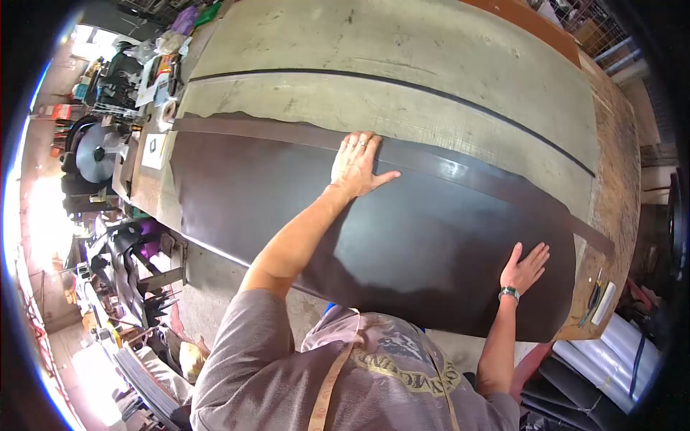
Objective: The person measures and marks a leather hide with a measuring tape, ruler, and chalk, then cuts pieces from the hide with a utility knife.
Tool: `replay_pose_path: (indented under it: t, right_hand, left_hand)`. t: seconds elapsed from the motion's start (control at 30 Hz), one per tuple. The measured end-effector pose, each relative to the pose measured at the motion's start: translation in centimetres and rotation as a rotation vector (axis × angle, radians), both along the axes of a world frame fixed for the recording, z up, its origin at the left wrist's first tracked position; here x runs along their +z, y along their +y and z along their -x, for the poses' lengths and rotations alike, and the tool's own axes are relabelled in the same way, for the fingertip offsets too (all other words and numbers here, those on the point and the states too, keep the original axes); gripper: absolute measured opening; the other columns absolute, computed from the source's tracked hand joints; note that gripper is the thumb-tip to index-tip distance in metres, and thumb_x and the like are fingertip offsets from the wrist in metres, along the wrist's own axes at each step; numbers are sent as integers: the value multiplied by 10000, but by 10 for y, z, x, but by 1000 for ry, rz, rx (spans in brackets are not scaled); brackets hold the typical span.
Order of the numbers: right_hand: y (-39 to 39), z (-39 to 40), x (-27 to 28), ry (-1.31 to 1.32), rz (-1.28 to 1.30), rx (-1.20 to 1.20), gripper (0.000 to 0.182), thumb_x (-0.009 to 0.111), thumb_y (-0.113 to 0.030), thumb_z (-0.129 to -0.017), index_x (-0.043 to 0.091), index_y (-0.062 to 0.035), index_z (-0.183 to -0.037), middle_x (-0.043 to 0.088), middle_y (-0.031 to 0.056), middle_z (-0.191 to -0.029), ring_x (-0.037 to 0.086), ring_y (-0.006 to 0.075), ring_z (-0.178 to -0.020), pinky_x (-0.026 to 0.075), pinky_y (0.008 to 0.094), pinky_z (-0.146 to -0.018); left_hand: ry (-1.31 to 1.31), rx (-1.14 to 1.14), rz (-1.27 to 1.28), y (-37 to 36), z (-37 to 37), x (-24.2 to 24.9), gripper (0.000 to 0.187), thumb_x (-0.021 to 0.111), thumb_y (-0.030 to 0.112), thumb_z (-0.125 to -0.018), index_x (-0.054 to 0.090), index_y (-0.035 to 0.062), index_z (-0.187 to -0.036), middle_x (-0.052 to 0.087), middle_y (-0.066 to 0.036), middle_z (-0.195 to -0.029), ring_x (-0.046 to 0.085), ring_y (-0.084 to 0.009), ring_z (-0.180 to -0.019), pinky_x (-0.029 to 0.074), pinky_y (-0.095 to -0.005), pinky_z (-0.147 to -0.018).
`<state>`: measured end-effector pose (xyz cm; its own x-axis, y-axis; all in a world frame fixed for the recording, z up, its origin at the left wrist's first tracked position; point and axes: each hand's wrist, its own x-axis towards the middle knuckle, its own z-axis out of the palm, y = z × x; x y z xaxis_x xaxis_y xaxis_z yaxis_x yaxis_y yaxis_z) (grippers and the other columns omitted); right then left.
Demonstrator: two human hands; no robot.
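A large dark brown sheet, apparently leather (402,237), lies over the near side of the work table, with a wavy far edge. Along that edge runs a long flat straightedge-like strip (489,183), its right end sticking out past the sheet. My left hand (357,165) rests flat on the strip and the sheet, thumb spread to the right. Further right and nearer my body, my right hand (525,269) lies flat on the sheet with its fingers stretched out. Neither hand grips anything.
A dark seam or bar (402,88) crosses the grey-green table top (345,43). Pliers (594,296) and a white stick (604,303) lie at the right edge. A tape roll (169,110) and clutter line the left. Plastic-wrapped rolls (611,352) stand low right.
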<state>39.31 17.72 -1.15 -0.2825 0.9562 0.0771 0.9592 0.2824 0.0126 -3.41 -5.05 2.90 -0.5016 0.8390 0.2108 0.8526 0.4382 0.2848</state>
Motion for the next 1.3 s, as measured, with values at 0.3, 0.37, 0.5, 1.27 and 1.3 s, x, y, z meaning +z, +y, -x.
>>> replay_pose_path:
  t: [0.3,0.37,0.5,1.27,1.3]
  right_hand:
    - [10,0,-6,-45,38,-57,786,351,-598,-1049,283,-40,-1599,255,183,-1668,238,345,-1541,210,513,-1239]
    - [13,3,-10,-13,66,6,748,404,-517,-1058,346,51,-1541,305,282,-1614,262,404,-1516,231,445,-1241]
    - [-63,91,-4,124,73,293,724,410,-498,-1065,306,-2,-1581,260,247,-1650,234,411,-1532,233,530,-1221]
    - [-211,359,40,249,276,919,581,531,-329,-1034,428,-20,-1515,346,212,-1618,306,431,-1498,271,608,-1185]
    - [-213,359,40,254,274,920,585,540,-329,-1029,430,-22,-1515,345,218,-1617,306,435,-1498,277,613,-1179]
  left_hand:
    - [12,-115,-45,-12,26,-10,723,691,594,-866,572,48,-1324,548,-131,-1279,488,-320,-1242,357,-469,-1107]
    - [17,-112,-62,-38,61,-13,635,704,517,-894,583,80,-1338,560,-125,-1289,498,-326,-1241,377,-479,-1091]
    - [91,58,-107,-121,152,-10,523,693,451,-912,632,100,-1294,568,-131,-1320,505,-334,-1269,414,-487,-1084]
    - [167,62,-166,-239,366,-3,520,758,571,-808,628,67,-811,625,-96,-824,637,-331,-855,504,-443,-814]
    - [144,53,-159,-237,367,-2,530,757,577,-805,621,66,-801,619,-102,-799,637,-339,-835,505,-447,-802]
